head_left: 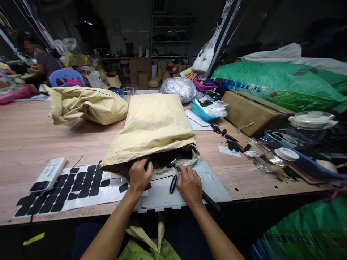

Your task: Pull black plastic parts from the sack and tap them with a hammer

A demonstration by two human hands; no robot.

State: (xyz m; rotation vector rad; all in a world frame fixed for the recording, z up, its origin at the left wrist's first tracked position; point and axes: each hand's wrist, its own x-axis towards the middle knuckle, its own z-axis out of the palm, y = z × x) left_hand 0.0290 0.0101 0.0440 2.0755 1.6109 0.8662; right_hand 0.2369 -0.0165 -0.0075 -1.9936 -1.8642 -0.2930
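A big tan paper-like sack (159, 119) lies on the table, its dark mouth facing me. My left hand (141, 176) is at the sack's lower lip, fingers curled closed; a bit of something dark shows by the thumb. My right hand (189, 183) is closed on a slim black-and-silver rod-shaped piece (176, 167) at the mouth's right side. From under that hand a black rod (211, 201) sticks out towards the table edge; whether both are one piece, I cannot tell. Between my hands a short black cylinder (173, 184) lies on the grey-white board (214, 184).
On the left are a sheet of black square stickers (84, 182) and a white device (50, 174). A second tan sack (92, 104) lies behind. Several black pieces (234, 144), a glass jar (267, 162) and a carton (252, 112) stand right. A person (45, 61) sits far left.
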